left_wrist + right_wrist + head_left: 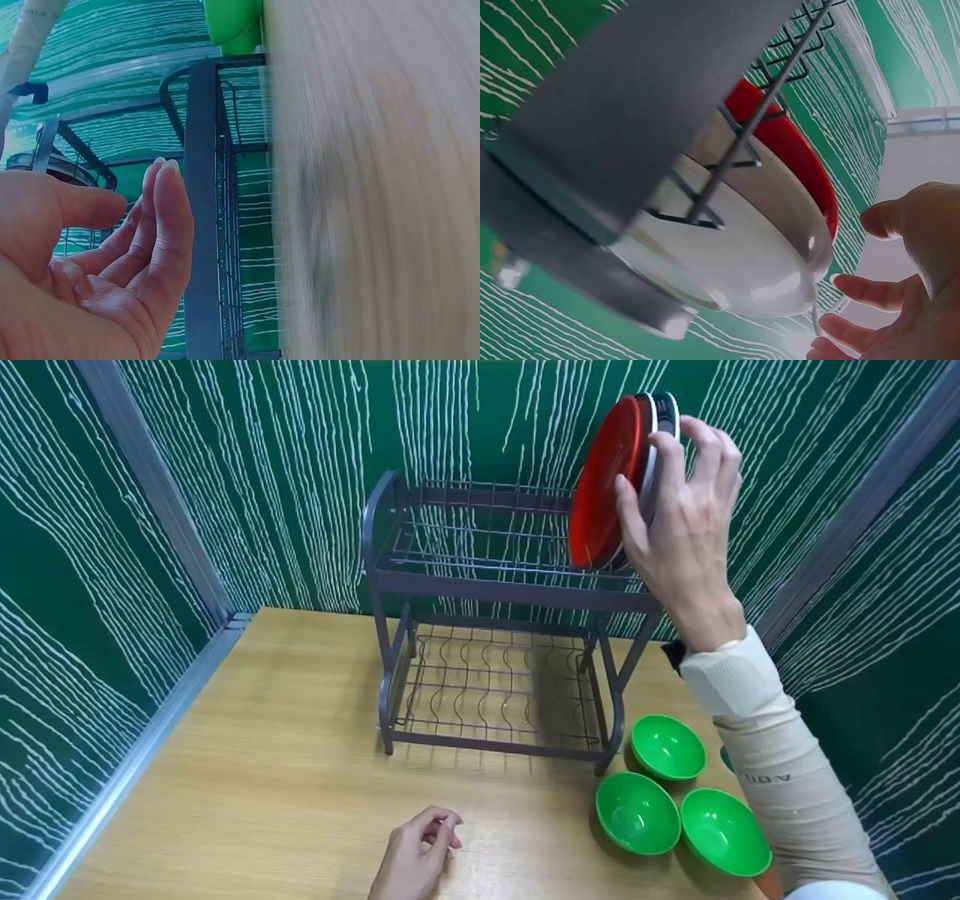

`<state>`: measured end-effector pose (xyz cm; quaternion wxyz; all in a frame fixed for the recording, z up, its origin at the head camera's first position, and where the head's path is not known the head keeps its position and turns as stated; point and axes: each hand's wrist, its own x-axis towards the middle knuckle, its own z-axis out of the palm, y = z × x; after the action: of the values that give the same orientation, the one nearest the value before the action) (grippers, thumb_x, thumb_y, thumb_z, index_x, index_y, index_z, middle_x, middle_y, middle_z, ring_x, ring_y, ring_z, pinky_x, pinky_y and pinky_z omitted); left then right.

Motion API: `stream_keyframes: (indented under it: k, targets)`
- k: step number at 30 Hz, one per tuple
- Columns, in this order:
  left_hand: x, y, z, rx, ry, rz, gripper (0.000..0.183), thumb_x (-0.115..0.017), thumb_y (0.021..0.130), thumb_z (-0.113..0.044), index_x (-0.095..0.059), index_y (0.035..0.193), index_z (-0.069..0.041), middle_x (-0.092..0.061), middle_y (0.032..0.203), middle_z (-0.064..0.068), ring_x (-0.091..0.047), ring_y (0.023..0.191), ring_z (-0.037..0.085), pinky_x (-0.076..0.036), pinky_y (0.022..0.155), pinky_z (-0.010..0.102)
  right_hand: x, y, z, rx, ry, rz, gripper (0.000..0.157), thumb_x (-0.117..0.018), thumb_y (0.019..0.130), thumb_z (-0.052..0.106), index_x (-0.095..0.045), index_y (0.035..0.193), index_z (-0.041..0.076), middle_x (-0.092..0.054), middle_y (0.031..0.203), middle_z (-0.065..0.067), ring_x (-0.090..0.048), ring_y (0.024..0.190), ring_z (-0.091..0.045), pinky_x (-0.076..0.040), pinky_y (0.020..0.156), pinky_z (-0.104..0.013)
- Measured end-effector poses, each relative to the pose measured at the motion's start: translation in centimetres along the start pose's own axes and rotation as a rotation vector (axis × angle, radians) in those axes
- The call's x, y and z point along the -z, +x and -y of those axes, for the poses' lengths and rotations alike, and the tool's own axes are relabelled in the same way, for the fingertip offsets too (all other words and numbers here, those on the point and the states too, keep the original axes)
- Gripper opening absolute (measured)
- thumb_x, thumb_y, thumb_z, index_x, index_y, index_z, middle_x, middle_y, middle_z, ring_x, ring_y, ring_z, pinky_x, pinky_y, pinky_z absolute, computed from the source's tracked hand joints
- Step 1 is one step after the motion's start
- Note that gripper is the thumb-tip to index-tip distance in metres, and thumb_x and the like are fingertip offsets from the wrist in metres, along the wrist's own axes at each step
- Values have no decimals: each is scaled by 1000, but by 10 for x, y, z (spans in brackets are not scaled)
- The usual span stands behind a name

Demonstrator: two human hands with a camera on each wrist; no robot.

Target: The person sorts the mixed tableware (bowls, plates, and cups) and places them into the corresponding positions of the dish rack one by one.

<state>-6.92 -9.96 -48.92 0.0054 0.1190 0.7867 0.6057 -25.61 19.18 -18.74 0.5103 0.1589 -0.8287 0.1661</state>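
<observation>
A red plate (609, 487) and pale-rimmed plates (664, 416) stand on edge together at the right end of the upper tier of a dark dish rack (517, 589). My right hand (690, 510) is at their near rims, thumb on the red plate's side and fingers by the paler plates. In the right wrist view, the fingers of that hand (900, 292) are spread, with a gap between thumb and the red plate (799, 161). My left hand (416, 851) hovers low in front of the rack, holding nothing, its fingers (172, 217) loosely bent.
Three green bowls (667, 746) sit on the wooden table (300, 780) right of the rack. The rack's lower tier (495, 690) has wavy wire dividers. Green walls with white streaks (300, 472) and metal posts (154, 487) enclose the table. An orange object (769, 881) shows partly behind the sleeve.
</observation>
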Motion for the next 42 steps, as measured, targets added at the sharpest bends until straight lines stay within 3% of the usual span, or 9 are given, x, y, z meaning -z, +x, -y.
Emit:
stream_keyframes:
  k: [15,21,28,42]
  targets:
    - [1,0,0,48,3,8,18,-57,106,-14,-69,105,0,-71,79,2,-67,69,17,-52,64,20,16,-37,-3,-41,67,-2,49,-59,103,39,-57,141,8,-44,155,-16,-33,144,-29,-20,123,-40]
    - [1,1,1,52,4,15,19,-57,106,-14,-68,105,1,-70,80,2,-68,69,17,-54,64,21,23,-56,-4,-55,104,20,48,-63,101,34,-57,141,8,-45,153,-15,-35,142,-30,-23,122,-44]
    - [1,-1,4,-11,37,11,20,-55,107,-15,-69,104,0,-71,80,2,-69,72,19,-54,68,22,32,-81,-5,-66,125,42,49,-67,99,29,-56,141,7,-47,151,-17,-37,140,-32,-27,121,-48]
    - [-1,-1,2,41,15,12,20,-56,107,-16,-68,103,-1,-71,80,8,-68,71,19,-53,64,21,47,-128,-13,-106,140,103,50,-70,97,23,-54,142,7,-47,150,-19,-39,137,-36,-31,116,-57]
